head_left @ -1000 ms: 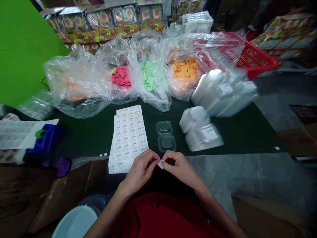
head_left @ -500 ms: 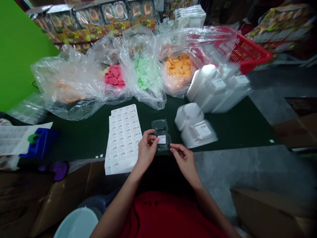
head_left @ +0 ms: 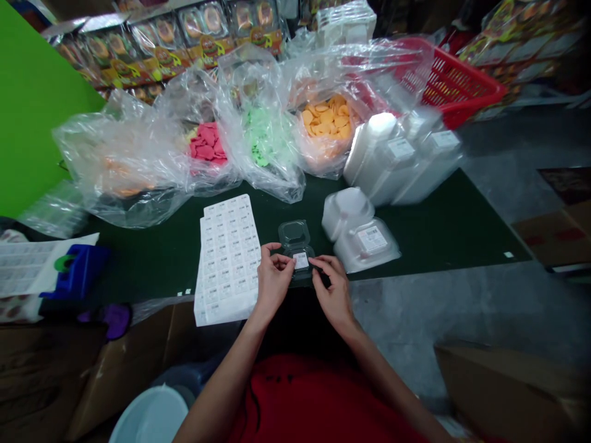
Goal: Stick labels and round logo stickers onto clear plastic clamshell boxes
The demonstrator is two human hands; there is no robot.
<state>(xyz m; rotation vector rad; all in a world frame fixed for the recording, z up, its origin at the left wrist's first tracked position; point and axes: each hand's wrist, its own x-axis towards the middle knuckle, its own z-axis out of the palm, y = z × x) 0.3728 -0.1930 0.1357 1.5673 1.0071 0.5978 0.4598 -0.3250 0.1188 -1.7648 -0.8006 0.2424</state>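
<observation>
White, rectangular and printed with dark marks, a small label (head_left: 300,261) lies on the nearer half of a clear plastic hinged container (head_left: 294,233), which is spread out near the front edge of a dark green tabletop (head_left: 443,243). From my remote seat I see the bare left hand (head_left: 275,280) with its thumb tip at the label's left side — whether it pinches the label or only presses it, I cannot tell. The bare right hand (head_left: 333,292) is released, thumb and index finger apart, the index fingertip at the label's right edge. Left of the container I note overlapping white sheets of printed labels (head_left: 229,261); right of it, nested translucent plastic containers (head_left: 353,243), opened out and bearing a similar label. Behind these stand taller translucent container stacks (head_left: 388,163) and — farther left — flat orange pieces (head_left: 327,120) in a clear plastic bag (head_left: 325,162).
</observation>
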